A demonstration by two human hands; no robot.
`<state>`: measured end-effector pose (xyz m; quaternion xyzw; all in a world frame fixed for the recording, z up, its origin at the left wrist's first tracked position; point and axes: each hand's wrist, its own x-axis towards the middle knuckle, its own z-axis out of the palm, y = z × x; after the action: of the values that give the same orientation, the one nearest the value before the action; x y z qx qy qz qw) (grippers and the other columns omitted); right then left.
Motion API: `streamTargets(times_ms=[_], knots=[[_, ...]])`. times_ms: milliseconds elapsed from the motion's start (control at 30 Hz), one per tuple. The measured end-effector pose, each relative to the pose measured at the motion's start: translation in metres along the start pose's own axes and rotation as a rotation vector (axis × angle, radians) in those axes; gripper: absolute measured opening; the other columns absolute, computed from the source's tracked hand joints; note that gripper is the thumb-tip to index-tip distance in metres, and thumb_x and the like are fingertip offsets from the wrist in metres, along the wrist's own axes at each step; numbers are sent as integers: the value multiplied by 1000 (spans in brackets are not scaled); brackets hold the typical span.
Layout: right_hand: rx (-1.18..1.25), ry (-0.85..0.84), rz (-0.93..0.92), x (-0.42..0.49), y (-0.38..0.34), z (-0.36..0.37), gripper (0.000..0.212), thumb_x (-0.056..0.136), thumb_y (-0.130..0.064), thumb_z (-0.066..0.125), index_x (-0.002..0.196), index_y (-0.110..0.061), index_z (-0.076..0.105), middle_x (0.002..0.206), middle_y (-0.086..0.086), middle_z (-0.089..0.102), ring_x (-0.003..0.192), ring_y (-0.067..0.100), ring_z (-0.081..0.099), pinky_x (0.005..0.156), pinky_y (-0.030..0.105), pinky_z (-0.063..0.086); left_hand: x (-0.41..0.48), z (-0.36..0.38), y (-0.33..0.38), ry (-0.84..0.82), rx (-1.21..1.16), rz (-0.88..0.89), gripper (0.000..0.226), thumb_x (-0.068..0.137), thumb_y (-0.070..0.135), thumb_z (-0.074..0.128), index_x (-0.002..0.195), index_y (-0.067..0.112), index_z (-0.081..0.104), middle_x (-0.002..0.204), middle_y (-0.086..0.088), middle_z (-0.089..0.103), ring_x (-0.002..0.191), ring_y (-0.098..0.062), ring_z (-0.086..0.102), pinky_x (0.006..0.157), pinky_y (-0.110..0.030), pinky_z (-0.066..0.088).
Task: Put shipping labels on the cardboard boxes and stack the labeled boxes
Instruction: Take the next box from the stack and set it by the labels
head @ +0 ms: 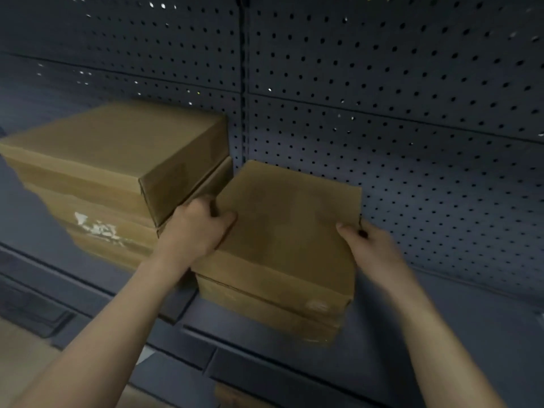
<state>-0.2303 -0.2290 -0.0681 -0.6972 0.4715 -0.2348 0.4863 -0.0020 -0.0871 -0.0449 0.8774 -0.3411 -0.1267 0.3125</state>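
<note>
A flat brown cardboard box (290,213) lies on top of a short stack of similar boxes (273,313) on a dark shelf. My left hand (195,228) grips its left edge, fingers curled over the top. My right hand (369,245) holds its right edge, thumb on the lid. To the left stands a taller stack of several cardboard boxes (117,160); a lower box in it carries torn white label remains (98,228). No label shows on the top of the held box.
A dark pegboard wall (397,92) rises behind the boxes. The shelf (412,334) stretches to the right of the short stack. Its front edge (188,343) runs diagonally below my arms. A pale floor strip (20,357) shows at bottom left.
</note>
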Motion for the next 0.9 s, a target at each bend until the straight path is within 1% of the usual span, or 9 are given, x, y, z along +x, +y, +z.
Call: streamTargets(times_ms=[100,200,300,433,567,633,700,767,900], knots=[[130,51,46,-7,1,6,17,101,-35,54,115,-28,61,101,-13,69,89,5,66,71,19,50,3,0,-6,-24,-51,27,48,93,45,57,133,18,52,94,4,49,91,-23,51,79,-31,41],[204,128,74,-17,0,4,21,102,-30,52,122,-27,59,103,-11,69,92,7,66,69,21,49,-2,3,-10,-44,-97,106,53,91,49,58,136,22,53,99,8,57,104,-26,60,81,-30,44],[231,222,91,-27,2,-9,28,102,-29,51,129,-24,57,109,-7,68,97,12,64,73,26,49,-15,11,-2,-48,-151,175,58,90,50,60,140,23,51,104,10,55,116,-26,57,81,-27,40],[221,314,99,-42,14,-37,35,101,-31,51,134,-24,55,120,-2,67,106,20,63,94,39,50,-33,28,16,-90,-264,248,50,88,47,65,131,23,59,87,24,47,101,-12,54,80,-25,39],[227,363,91,-59,30,-70,29,101,-31,51,128,-27,58,118,-2,68,105,21,64,98,43,50,-50,47,36,-103,-315,264,44,83,51,69,121,31,67,82,32,51,93,-8,59,74,-24,44],[234,388,93,-67,44,-90,30,101,-31,51,130,-26,58,119,-2,68,105,21,64,98,44,50,-65,61,54,-78,-334,273,39,84,48,70,118,29,69,76,34,47,74,6,49,64,-14,37],[245,415,85,-77,58,-112,29,101,-30,51,128,-27,59,117,-3,69,105,20,65,98,43,50,-82,78,72,-66,-348,276,34,85,45,70,114,27,70,72,33,45,67,9,42,59,-9,31],[243,423,88,-86,73,-137,29,101,-30,51,128,-27,59,115,-4,69,104,20,65,98,43,50,-102,96,91,-69,-319,305,30,86,47,67,109,28,71,73,30,50,69,5,46,61,-13,35],[247,414,103,-104,106,-193,31,102,-27,50,131,-21,58,114,-4,69,103,19,65,92,38,51,-141,137,125,-83,-296,309,27,86,52,65,99,29,72,81,16,68,84,-12,63,74,-32,52]])
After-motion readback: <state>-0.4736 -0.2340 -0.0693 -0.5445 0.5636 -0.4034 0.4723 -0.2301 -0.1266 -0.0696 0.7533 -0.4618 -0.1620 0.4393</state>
